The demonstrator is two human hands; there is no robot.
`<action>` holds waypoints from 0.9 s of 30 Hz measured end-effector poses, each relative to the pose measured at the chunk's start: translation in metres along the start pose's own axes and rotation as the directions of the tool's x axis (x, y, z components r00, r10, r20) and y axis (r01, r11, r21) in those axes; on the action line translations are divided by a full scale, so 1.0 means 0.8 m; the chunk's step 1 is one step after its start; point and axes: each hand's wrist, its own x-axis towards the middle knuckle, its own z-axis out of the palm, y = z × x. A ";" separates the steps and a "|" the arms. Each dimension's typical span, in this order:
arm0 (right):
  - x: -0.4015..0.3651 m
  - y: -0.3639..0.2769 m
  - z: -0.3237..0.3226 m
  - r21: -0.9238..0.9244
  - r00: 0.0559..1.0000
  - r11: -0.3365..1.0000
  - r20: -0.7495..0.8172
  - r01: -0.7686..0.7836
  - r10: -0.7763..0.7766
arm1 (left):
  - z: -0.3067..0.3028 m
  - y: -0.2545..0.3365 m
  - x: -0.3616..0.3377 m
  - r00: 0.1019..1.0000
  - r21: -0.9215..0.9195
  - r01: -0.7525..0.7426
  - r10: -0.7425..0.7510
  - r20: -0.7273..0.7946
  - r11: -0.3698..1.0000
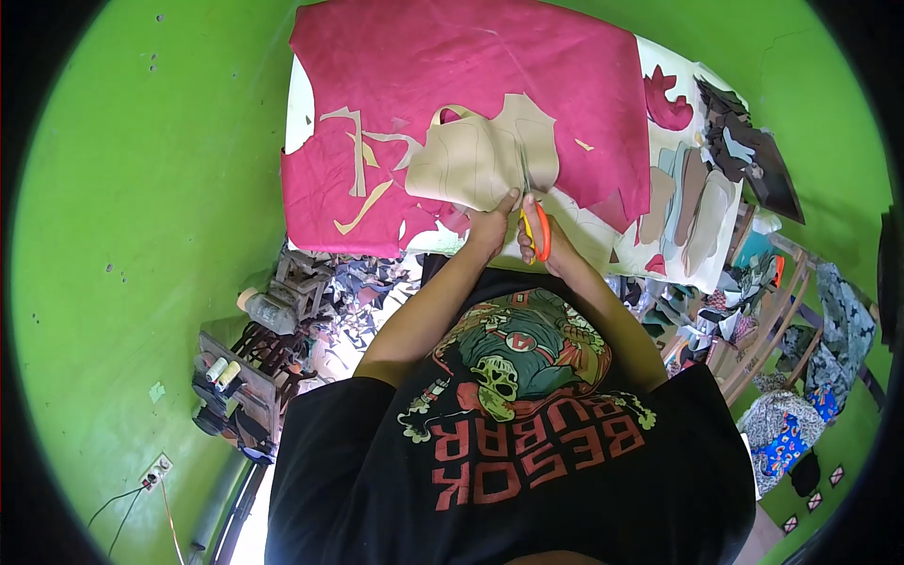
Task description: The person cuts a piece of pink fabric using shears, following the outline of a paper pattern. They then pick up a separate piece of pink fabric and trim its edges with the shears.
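Note:
My right hand (550, 247) is closed round the orange and yellow handles of a pair of scissors (539, 231). Their blades reach up into a piece of beige leather-like sheet (461, 155), which has thin drawn outlines on it. At the sheet's lower edge, just left of the scissors, my left hand (492, 226) pinches the material with the thumb on top. Beneath the beige sheet lies a large crimson sheet (471, 56) spread over the table. Narrow beige offcuts (358, 155) and a yellowish strip (363, 209) rest on the crimson sheet to the left.
Cut pieces in brown, grey and beige (692, 193) lie at the table's right side, near dark scraps (725, 122) and a crimson scrap (668, 99). Many scraps (363, 292) cover the floor below. A wooden rack (767, 315) stands at right, a plastic bottle (268, 311) at left.

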 end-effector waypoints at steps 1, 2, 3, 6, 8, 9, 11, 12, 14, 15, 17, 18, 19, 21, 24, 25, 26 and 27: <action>0.005 0.002 -0.002 0.019 1.000 1.000 -0.011 -0.024 0.024 | 0.002 0.005 -0.002 0.999 0.026 0.021 -0.021 0.029 0.999; 0.009 0.005 -0.004 0.040 0.999 0.998 -0.022 -0.048 0.049 | 0.005 0.010 -0.004 0.997 0.053 0.041 -0.044 0.056 0.998; 0.010 0.004 -0.005 0.044 0.999 0.998 -0.020 -0.047 0.048 | 0.004 0.008 -0.002 0.997 0.057 0.041 -0.044 0.056 0.998; 0.008 -0.001 -0.009 0.044 0.998 0.998 -0.051 -0.045 0.047 | 0.005 0.001 0.003 0.997 0.012 0.035 -0.036 0.070 0.999; 0.006 -0.008 -0.013 0.002 0.999 1.000 -0.018 -0.027 0.027 | 0.002 0.001 0.005 0.998 -0.026 0.028 -0.026 0.061 0.999; 0.008 -0.009 -0.012 0.011 1.000 1.000 -0.019 -0.024 0.024 | 0.004 0.005 0.003 0.997 -0.018 0.029 -0.028 0.065 0.999; 0.011 -0.009 -0.008 0.136 1.000 0.991 -0.016 -0.003 0.005 | 0.007 0.012 -0.003 0.995 -0.022 0.058 -0.056 0.080 0.998; 0.011 -0.011 -0.008 0.143 1.000 0.990 -0.015 -0.001 0.003 | 0.003 0.010 -0.001 0.995 -0.015 0.058 -0.057 0.082 0.998; 0.011 -0.015 -0.009 0.113 1.000 0.993 0.000 -0.024 0.025 | -0.005 0.008 0.002 0.976 -0.068 0.154 -0.141 0.167 0.986; 0.011 -0.016 -0.010 0.121 1.000 0.992 0.001 -0.022 0.022 | -0.003 0.010 0.001 0.975 -0.060 0.155 -0.143 0.169 0.986; 0.009 -0.017 -0.015 0.033 1.000 0.999 0.025 -0.011 0.011 | 0.007 0.009 -0.002 0.996 -0.034 0.072 -0.070 0.057 0.997; 0.010 -0.016 -0.018 0.037 1.000 0.999 0.022 -0.010 0.009 | 0.002 0.010 -0.002 0.996 -0.030 0.074 -0.073 0.061 0.997; 0.012 -0.016 -0.021 -0.020 0.999 1.000 0.040 -0.018 0.018 | -0.007 0.014 0.000 0.981 0.022 0.139 -0.141 0.130 0.990; 0.013 -0.014 -0.025 -0.079 0.998 0.997 0.058 -0.021 0.026 | -0.026 0.033 -0.002 0.958 0.080 0.196 -0.208 0.196 0.977; 0.010 -0.011 -0.028 -0.065 0.996 0.997 0.084 0.040 -0.034 | -0.027 0.097 -0.027 0.612 0.290 0.512 -0.580 0.537 0.808; 0.008 -0.010 -0.030 -0.084 0.995 0.996 0.097 0.033 -0.024 | -0.017 0.120 -0.039 0.582 0.460 0.466 -0.654 0.484 0.756; 0.006 -0.007 -0.030 -0.106 0.993 0.994 0.114 0.023 -0.011 | -0.017 0.135 -0.046 0.559 0.612 0.410 -0.716 0.418 0.677; 0.006 -0.002 -0.031 -0.104 0.993 0.994 0.114 0.019 -0.008 | -0.025 0.146 -0.037 0.629 0.669 0.227 -0.631 0.453 0.707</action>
